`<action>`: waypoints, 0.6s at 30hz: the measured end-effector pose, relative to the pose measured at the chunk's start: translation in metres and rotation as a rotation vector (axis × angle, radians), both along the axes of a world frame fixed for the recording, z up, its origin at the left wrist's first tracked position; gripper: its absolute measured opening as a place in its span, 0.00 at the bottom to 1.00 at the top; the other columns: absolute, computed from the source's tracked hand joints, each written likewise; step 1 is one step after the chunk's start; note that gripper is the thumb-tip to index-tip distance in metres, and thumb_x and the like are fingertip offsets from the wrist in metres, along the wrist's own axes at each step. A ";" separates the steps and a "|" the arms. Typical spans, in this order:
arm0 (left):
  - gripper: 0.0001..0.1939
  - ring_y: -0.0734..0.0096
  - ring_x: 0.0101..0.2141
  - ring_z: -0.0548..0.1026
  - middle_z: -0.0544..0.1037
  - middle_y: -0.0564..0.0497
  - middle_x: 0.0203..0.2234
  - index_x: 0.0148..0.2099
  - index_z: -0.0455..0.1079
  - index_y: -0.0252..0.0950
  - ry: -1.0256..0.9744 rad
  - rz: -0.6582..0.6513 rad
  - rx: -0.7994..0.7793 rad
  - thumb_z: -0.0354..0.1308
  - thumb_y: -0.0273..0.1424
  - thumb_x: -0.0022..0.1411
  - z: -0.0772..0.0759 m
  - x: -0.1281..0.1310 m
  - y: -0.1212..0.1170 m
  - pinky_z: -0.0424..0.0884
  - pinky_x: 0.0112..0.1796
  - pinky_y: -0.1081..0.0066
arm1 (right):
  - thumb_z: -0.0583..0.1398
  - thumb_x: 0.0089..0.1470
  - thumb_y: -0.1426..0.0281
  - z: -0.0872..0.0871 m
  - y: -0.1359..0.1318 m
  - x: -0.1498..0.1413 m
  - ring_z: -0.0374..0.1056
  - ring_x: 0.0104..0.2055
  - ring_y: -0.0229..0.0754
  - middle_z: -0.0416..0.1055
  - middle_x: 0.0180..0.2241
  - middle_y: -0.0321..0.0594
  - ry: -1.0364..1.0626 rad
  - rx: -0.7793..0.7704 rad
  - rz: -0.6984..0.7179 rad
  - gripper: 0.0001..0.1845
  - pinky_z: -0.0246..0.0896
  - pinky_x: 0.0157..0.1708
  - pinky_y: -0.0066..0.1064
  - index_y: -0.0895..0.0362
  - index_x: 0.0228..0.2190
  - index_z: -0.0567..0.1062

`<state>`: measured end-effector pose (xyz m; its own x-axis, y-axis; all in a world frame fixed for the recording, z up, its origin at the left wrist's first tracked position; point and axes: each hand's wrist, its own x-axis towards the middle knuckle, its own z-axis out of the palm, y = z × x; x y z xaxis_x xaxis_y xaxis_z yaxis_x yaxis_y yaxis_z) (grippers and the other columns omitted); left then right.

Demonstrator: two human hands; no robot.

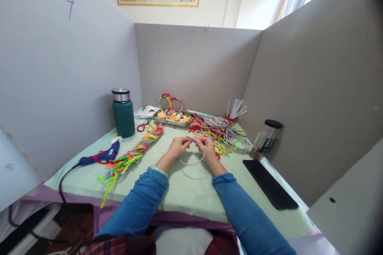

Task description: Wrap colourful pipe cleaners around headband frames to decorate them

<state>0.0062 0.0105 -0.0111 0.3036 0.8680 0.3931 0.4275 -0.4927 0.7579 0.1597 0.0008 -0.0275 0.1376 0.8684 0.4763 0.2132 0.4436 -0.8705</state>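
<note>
Over the middle of the table, both my hands are pinched closed at a thin pale grey hoop [194, 164], which looks like a headband. A short length of pink pipe cleaner [199, 140] lies along its upper part, between my fingertips. My left hand [178, 147] grips the pink pipe cleaner's left end. My right hand [210, 152] holds the hoop together with the pink piece on the right side. The hoop's free curve hangs down between my wrists. My fingers hide part of the pink section, so how it is wound cannot be made out.
At left lie a twisted bundle of colourful pipe cleaners [142, 143], a blue glue gun [103, 156] with its cord, and a green bottle [123, 117]. Behind are red-handled scissors [141, 127] and a metal tray [176, 124]. Grey hoops [239, 143], a black slab [269, 185] and a clear bottle [269, 135] stand right.
</note>
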 end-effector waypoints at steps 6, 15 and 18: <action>0.14 0.75 0.23 0.67 0.76 0.51 0.21 0.35 0.77 0.33 0.044 0.012 0.059 0.54 0.37 0.56 -0.002 -0.001 0.002 0.59 0.27 0.76 | 0.59 0.47 0.56 -0.001 0.001 0.000 0.60 0.20 0.37 0.64 0.15 0.36 -0.037 0.011 -0.009 0.20 0.53 0.20 0.28 0.60 0.20 0.74; 0.14 0.75 0.22 0.68 0.76 0.51 0.21 0.34 0.78 0.34 0.014 0.052 -0.012 0.55 0.38 0.55 0.000 -0.001 0.003 0.59 0.25 0.76 | 0.59 0.47 0.55 -0.002 0.002 0.000 0.60 0.20 0.37 0.64 0.15 0.36 -0.030 0.004 -0.010 0.20 0.53 0.20 0.28 0.60 0.21 0.75; 0.13 0.75 0.22 0.67 0.76 0.51 0.21 0.33 0.78 0.35 0.016 0.065 0.002 0.56 0.36 0.54 -0.001 -0.001 0.004 0.58 0.26 0.76 | 0.59 0.47 0.55 -0.002 0.001 0.000 0.60 0.20 0.37 0.63 0.14 0.35 -0.042 0.006 -0.004 0.20 0.52 0.21 0.27 0.60 0.21 0.75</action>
